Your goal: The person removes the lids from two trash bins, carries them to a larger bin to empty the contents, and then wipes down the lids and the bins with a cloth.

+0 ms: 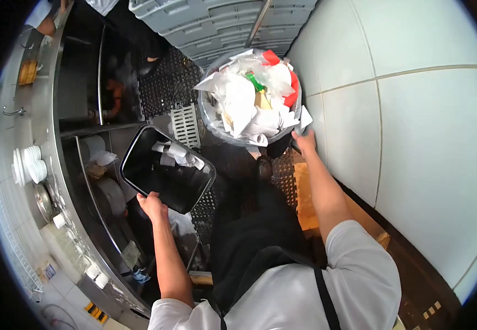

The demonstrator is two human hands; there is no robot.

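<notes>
Left hand [151,204] clasps black tray [167,169]; right hand [305,141] closes on bin [249,99] rim.

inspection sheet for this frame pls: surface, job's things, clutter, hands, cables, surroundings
Surface: black perforated rubber floor mat, with a pale slotted drain grate set in it.
Job's things: small black rectangular plastic bin holding crumpled white paper; large round grey waste bin piled over its rim with white paper, red and green scraps.
Clutter: stacked white bowls on the steel counter; covered items on the shelf beneath.
Hands: left hand grips the black bin's near rim; right hand is at the large bin's rim, grip unclear.
Cables: nothing seen.
Surroundings: white tiled wall, grey plastic crates, another person's arm at the counter's far end.
</notes>
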